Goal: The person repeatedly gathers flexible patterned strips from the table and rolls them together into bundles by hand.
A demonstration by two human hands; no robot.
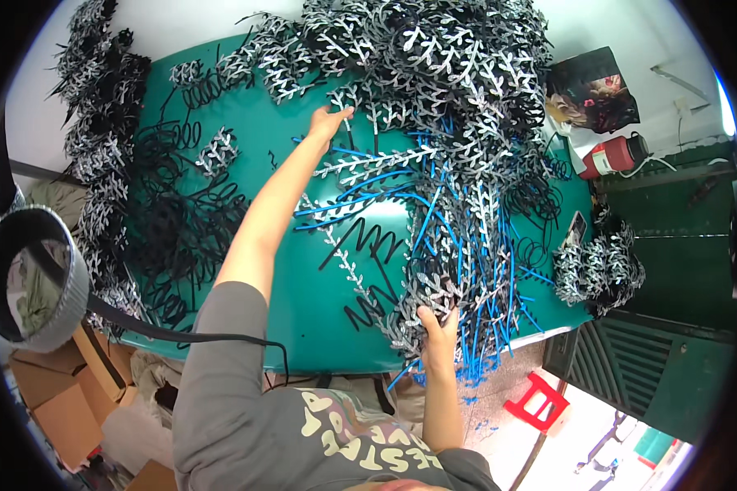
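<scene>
My left hand (327, 125) reaches to the far middle of the table, its fingers closed on the stem of a silver-leaved sprig at the edge of a big pile of black-and-silver leaf sprigs (434, 49). Near the front edge, my right hand (440, 331) grips a bunch of similar leaf sprigs (413, 315), thumb on top. A long leafy strand (344, 262) runs from that bunch up and to the left. Beside both hands lie thin blue rods (360, 196), many tangled among the leafy strands.
Black wavy strips (375, 245) and a coiled black tangle (180, 221) lie on the green table (303, 327). Leafy garlands (102, 180) line its left side. At right are a red bottle-shaped device (614, 155) and another leafy bunch (602, 266). A ring-shaped lamp (37, 274) stands at left.
</scene>
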